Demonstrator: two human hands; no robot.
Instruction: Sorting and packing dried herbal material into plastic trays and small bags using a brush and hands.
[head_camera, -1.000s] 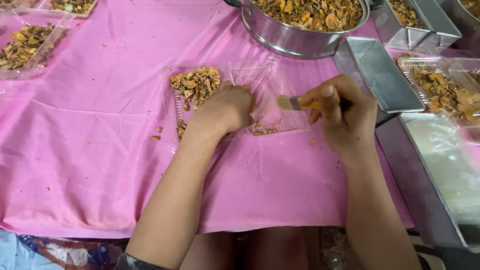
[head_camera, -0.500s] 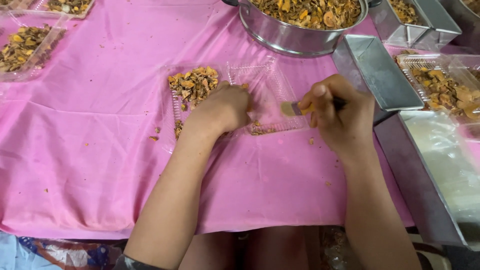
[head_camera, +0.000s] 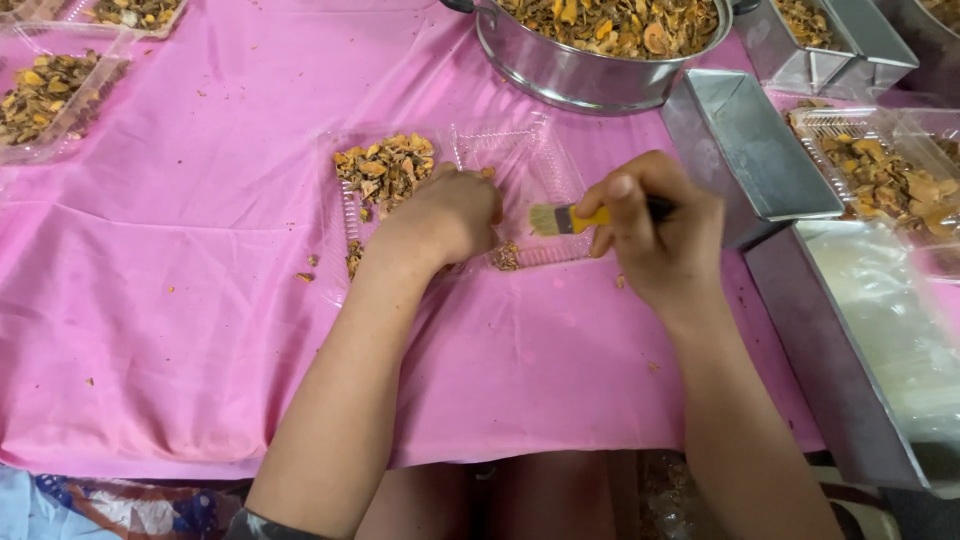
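The left hand (head_camera: 450, 215) rests on an open clear plastic box (head_camera: 455, 195) that lies flat on the pink cloth (head_camera: 180, 330) covering the bench. Its fingers are curled and press down on the middle of the box, near the hinge; whether they pinch anything cannot be told. The left half of the box holds a heap of dried orange-brown chips (head_camera: 385, 170), and a small clump of crumbs (head_camera: 505, 257) sits at the near edge of the right half.

The right hand (head_camera: 660, 235) is clenched around a small brush (head_camera: 570, 218) with a yellow handle (the bristles are pale and point left). The bristles hover over the right half of the box, just beside the left hand.

Beyond the box stands a big metal pot (head_camera: 600, 70) filled with the same chips. To the right are a slanted metal tray (head_camera: 750, 150), another clear box of chips (head_camera: 880, 170), and a long metal tray lined with plastic film (head_camera: 880, 330). At the far left edge lies one more filled plastic box (head_camera: 50, 95). A few loose crumbs are scattered on the cloth.
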